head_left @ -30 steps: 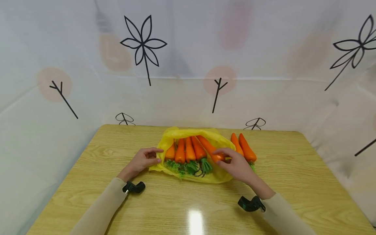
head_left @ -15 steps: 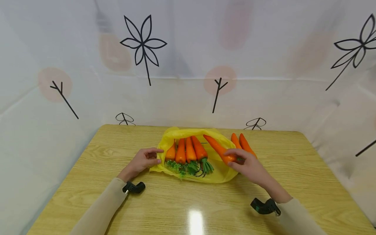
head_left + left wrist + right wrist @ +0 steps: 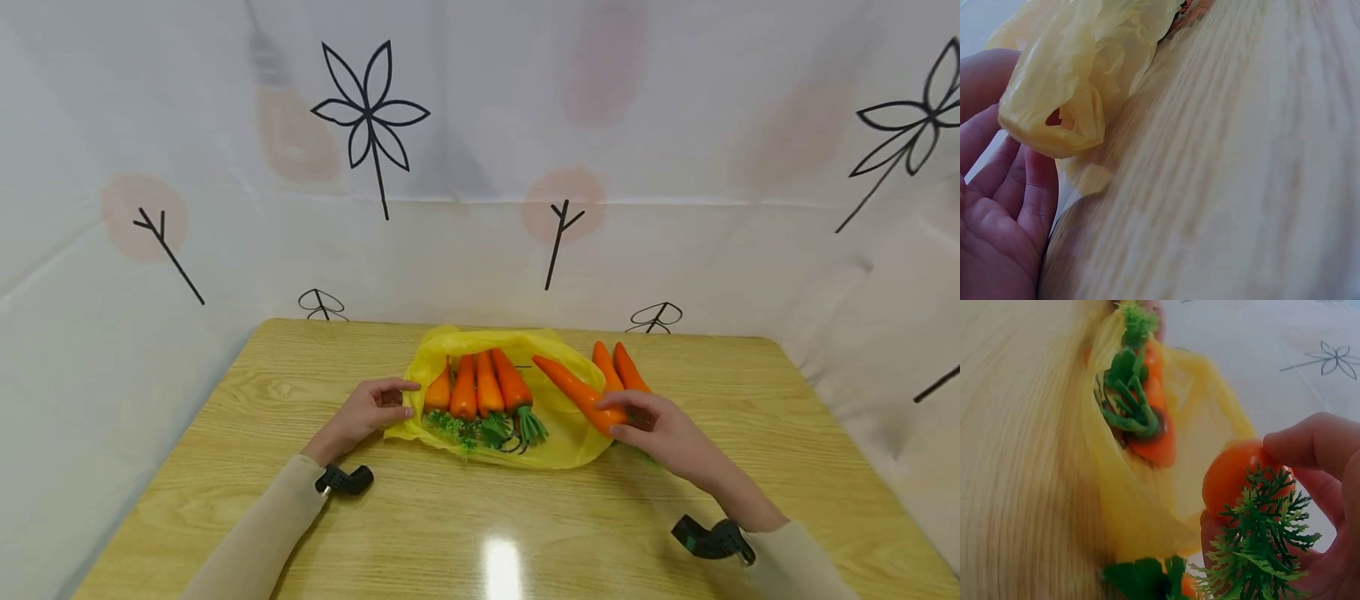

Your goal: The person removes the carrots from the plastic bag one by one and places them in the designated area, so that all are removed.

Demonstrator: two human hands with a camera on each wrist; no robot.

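A yellow plastic bag (image 3: 564, 433) lies on the table with its mouth spread, several carrots (image 3: 487, 392) side by side in its left part. The left hand (image 3: 365, 414) pinches the bag's left edge; in the left wrist view the fingers are behind the yellow plastic (image 3: 1054, 81). Between thumb and fingers the right hand (image 3: 660, 433) holds one carrot (image 3: 573, 390) by its thick end, its tip pointing up and left over the bag's right side. The right wrist view shows that carrot's orange end (image 3: 1229, 478) and feathery green top (image 3: 1260, 544).
Two more carrots (image 3: 630, 368) lie just right of the bag, partly behind the right hand. The wooden table (image 3: 420, 533) reaches back to a pale patterned cloth (image 3: 465, 275). Black wrist devices (image 3: 345, 480) sit on both forearms.
The right hand has moved to the right with the carrot, away from the row of carrots in the bag. The left hand stays at the bag's left edge.
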